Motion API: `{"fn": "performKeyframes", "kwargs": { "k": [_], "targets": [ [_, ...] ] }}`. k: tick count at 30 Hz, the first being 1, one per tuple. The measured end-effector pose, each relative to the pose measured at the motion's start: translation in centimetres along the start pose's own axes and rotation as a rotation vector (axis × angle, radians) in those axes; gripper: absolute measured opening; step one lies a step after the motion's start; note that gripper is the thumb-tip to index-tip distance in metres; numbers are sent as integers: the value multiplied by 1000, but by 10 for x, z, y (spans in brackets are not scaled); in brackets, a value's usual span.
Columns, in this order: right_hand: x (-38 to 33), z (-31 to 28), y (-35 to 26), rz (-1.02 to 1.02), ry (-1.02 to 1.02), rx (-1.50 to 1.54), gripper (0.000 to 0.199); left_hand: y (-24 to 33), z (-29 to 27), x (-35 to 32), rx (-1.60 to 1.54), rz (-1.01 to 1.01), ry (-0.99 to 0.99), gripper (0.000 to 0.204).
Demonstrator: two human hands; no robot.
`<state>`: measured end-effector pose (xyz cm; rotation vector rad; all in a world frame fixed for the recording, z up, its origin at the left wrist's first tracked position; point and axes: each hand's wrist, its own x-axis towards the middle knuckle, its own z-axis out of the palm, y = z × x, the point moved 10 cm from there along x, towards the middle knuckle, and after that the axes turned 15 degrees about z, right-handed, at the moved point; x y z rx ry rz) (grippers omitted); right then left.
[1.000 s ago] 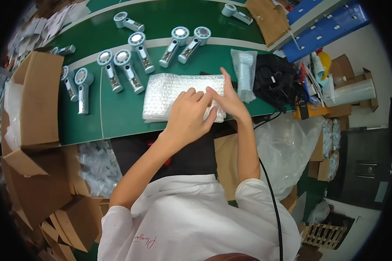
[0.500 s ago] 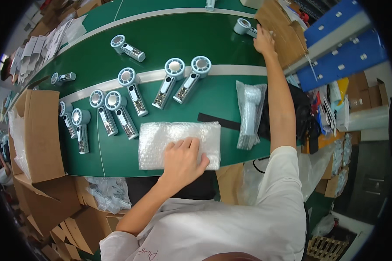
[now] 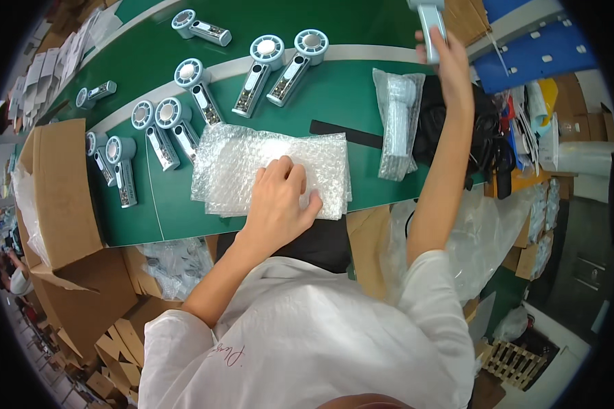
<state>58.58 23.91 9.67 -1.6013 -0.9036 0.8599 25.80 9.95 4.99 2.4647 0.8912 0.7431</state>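
My left hand point(image 3: 278, 198), its fingers bent and pressed together, is closed on the top of a small stack of clear bubble-wrap bags point(image 3: 218, 153) at the near edge of the green table. The sheets are slightly fanned out. At the upper right my right hand point(image 3: 450, 65) grips a light blue handheld fan point(image 3: 430, 19) by its handle, lifted off the surface; its head is cut off by the frame's top. Several similar handheld fans point(image 3: 256, 78) lie on the table beyond and left of the bags. One wrapped handheld fan point(image 3: 398, 123) lies in bubble wrap to the right.
A dark flat strip point(image 3: 346, 132) lies between the bags and the wrapped fan. A black bag point(image 3: 450, 126) sits at the table's right. An open cardboard box point(image 3: 65, 198) stands at the left edge. Blue racks point(image 3: 532, 61) rise at the far right.
My right hand has picked up the far-right handheld fan and drawn it back toward me. Under my left hand the bubble-wrap sheets have slid apart. The view has tilted nearer my body.
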Motion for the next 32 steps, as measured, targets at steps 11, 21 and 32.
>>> {"fn": "performKeyframes", "kwargs": {
  "k": [11, 21, 32],
  "targets": [
    [-317, 25, 126, 207, 102, 351, 47, 0, -6, 12, 63, 61, 26, 25],
    [-302, 30, 109, 120, 20, 181, 53, -15, -6, 5, -178, 18, 16, 24],
    [-280, 69, 86, -6, -77, 123, 56, -15, -8, 3, -338, 0, 111, 15]
  ]
}}
